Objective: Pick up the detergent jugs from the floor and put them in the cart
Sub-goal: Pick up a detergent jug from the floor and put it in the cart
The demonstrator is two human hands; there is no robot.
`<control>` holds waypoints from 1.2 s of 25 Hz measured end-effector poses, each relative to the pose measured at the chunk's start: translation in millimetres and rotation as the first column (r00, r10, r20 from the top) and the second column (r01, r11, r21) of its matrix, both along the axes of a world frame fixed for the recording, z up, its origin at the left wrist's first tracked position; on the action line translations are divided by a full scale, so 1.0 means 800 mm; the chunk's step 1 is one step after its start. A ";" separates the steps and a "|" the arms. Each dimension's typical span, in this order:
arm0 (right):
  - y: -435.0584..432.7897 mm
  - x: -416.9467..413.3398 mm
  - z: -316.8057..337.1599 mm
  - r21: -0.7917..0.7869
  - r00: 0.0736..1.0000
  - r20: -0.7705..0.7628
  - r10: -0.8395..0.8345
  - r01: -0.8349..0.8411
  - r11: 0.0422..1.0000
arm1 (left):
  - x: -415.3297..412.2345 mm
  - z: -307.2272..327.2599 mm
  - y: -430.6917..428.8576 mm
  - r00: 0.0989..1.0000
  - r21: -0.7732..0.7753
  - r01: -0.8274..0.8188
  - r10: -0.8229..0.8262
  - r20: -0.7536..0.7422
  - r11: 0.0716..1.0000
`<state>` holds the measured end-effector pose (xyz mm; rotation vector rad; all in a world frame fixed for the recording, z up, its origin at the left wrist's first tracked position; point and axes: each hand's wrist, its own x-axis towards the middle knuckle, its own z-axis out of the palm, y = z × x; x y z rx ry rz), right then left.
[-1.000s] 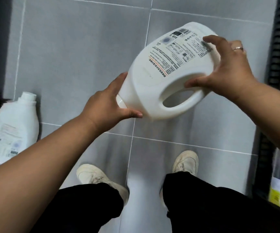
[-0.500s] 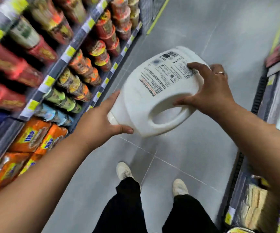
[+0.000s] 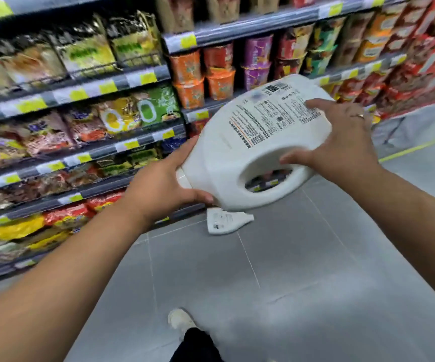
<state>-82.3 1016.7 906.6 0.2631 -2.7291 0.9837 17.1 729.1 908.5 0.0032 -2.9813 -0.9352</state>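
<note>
Grey matte floor tiles (image 3: 302, 270) and shelves (image 3: 80, 87) of glossy snack packets fill the view. A second ago it pointed straight down, so the person has turned, probably toward the cart, which is not visible. White smooth plastic jug (image 3: 250, 152) with a moulded handle loop is carried tilted, clear of the floor. Second jug (image 3: 226, 223) lies flat below it. Left hand (image 3: 159, 189) clasps the cap end. Right hand (image 3: 341, 142) grips the body by the handle.
</note>
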 end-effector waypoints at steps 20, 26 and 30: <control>-0.788 0.267 0.119 -0.134 0.587 -0.129 0.799 -0.809 0.572 | 0.500 0.134 -0.547 0.596 -0.102 -0.803 0.796 -0.111 0.587; -1.021 0.350 0.112 -0.142 0.365 -0.141 0.920 -0.927 0.346 | 0.603 0.127 -0.693 0.399 -0.141 -0.913 0.907 -0.131 0.382; -1.190 0.396 0.107 -0.094 0.204 -0.144 0.968 -0.977 0.192 | 0.651 0.111 -0.793 0.205 -0.089 -0.977 0.968 -0.145 0.194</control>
